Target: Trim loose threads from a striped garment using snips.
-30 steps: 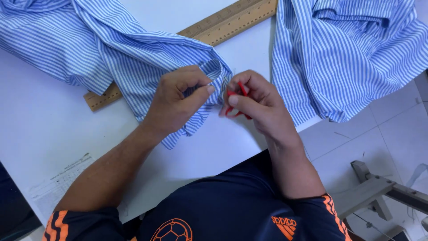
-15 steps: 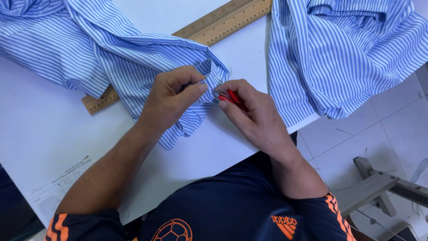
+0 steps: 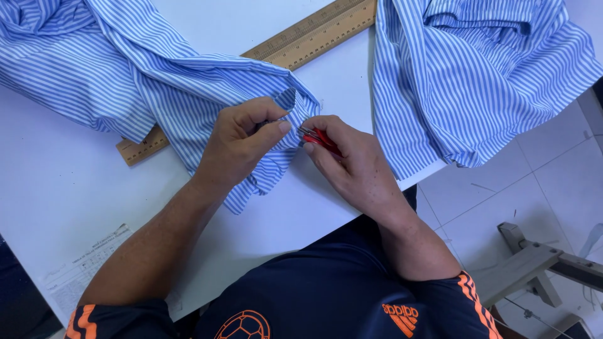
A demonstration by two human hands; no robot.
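Striped fabric pinched at the counter edge, red snips at the fold

Striped fabric (image 3: 188, 94) lies bunched across the white counter (image 3: 63, 201), covering the middle of a wooden ruler (image 3: 308, 34) that runs diagonally beneath it. Left hand (image 3: 242, 141) is closed on a folded corner of this cloth, thumb and forefinger pinching it and lifting it slightly off the surface. Right hand (image 3: 352, 163) is closed around a small red cutting tool (image 3: 320, 139), its metal tip touching or just beside the pinched fold; whether the blades are parted cannot be told. A second heap of the same striped cloth (image 3: 477, 81) lies well apart to the right, hanging over the counter edge. A printed paper sheet (image 3: 85, 267) sits at the near left corner.

Risks, as judged: the tip sits very close to the left thumb, so a slip could nick it. Layers are bunched at the pinch, so the blades could catch cloth beneath the intended spot
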